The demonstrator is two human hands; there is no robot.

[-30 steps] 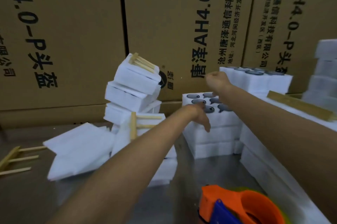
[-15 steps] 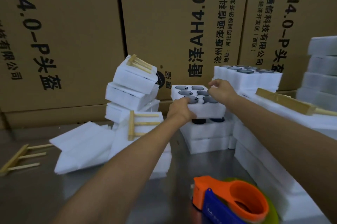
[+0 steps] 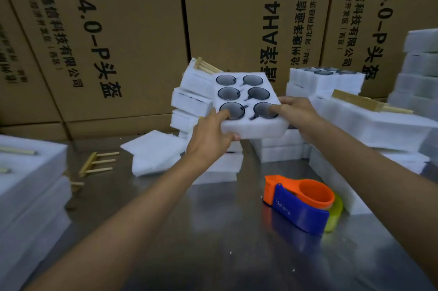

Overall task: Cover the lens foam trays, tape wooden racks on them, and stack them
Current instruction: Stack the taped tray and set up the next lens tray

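The lens foam tray [image 3: 248, 103] is held in the air above the table [image 3: 213, 243], gripped at its near end by both hands. The left hand [image 3: 211, 136] grips the tray's near left corner, thumb on top by the nearest left lens and fingers curled under the edge. The right hand [image 3: 294, 113] grips the near right corner, thumb lying on top at the nearest right lens, fingers wrapped round the side. The tray is uncovered, its six round dark lenses in two columns of three facing up; its long axis runs away from the person toward the cardboard boxes [image 3: 142, 30], and its far end is tilted up. Just behind and left of the tray leans a stack of covered foam trays [image 3: 189, 101], the top one carrying a wooden rack [image 3: 206, 66]. Behind and right of the tray sits another stack of open trays [image 3: 324, 79]. Well left of the tray, a loose wooden rack [image 3: 94, 164] lies on the table beside folded foam sheets [image 3: 154, 151]. Nearer than the tray and to its right stands an orange and blue tape dispenser [image 3: 298, 205]
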